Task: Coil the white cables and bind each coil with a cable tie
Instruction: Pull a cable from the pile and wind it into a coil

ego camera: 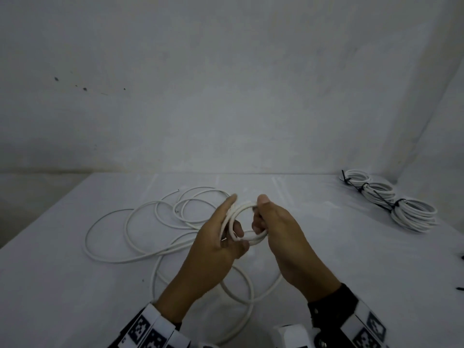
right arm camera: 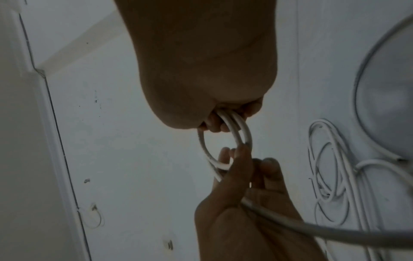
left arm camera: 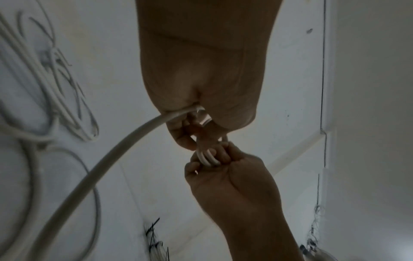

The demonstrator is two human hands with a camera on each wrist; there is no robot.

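Note:
A small coil of white cable (ego camera: 244,206) is held upright above the table between both hands. My left hand (ego camera: 227,222) grips its left side, forefinger stretched up along the loops. My right hand (ego camera: 266,218) curls its fingers round the coil's right side, thumb on top. The rest of that cable (ego camera: 150,222) sprawls in loose loops on the table to the left and under my wrists. In the left wrist view the cable (left arm camera: 111,155) trails out of my left hand (left arm camera: 201,88). The right wrist view shows the loops (right arm camera: 236,130) passing through my right hand (right arm camera: 201,70).
Three bound white coils (ego camera: 411,214) with black ties lie in a row at the back right of the white table (ego camera: 326,247). Loose black cable ties (ego camera: 460,288) lie at the right edge. A grey wall stands close behind the table.

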